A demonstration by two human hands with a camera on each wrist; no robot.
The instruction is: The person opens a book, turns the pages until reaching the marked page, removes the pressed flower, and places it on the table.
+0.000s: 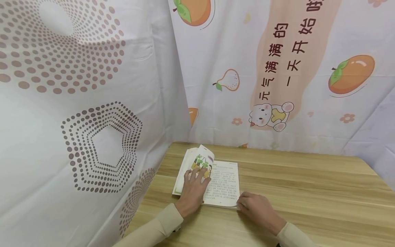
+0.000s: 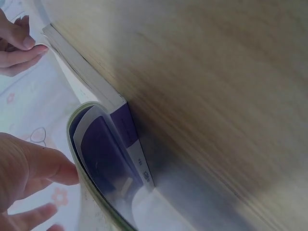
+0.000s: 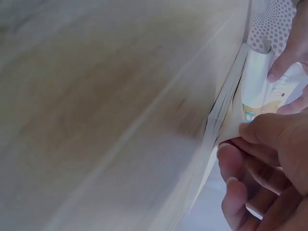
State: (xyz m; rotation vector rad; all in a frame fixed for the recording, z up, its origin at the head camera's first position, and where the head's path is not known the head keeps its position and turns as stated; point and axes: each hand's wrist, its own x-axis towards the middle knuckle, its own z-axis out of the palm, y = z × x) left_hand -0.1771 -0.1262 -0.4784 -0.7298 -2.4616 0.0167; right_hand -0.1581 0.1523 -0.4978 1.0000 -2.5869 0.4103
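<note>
An open book (image 1: pixel 223 183) lies on the wooden table, its left pages curling up and its right page printed with lines of text. Spread over the illustrated left page, my left hand (image 1: pixel 194 188) rests with its fingers extended. At the lower right corner of the book, my right hand (image 1: pixel 257 209) pinches the corner of a page between thumb and index finger. The right wrist view shows that page corner (image 3: pixel 233 126) lifted a little off the pages beneath. In the left wrist view, the purple and white spine (image 2: pixel 126 126) shows beside the curled-over pages.
The wooden table (image 1: pixel 308 185) extends right of the book. A white curtain with brown dots (image 1: pixel 102 147) hangs along the left side. Behind the table hangs a cloth (image 1: pixel 228 109) with printed fruit and characters.
</note>
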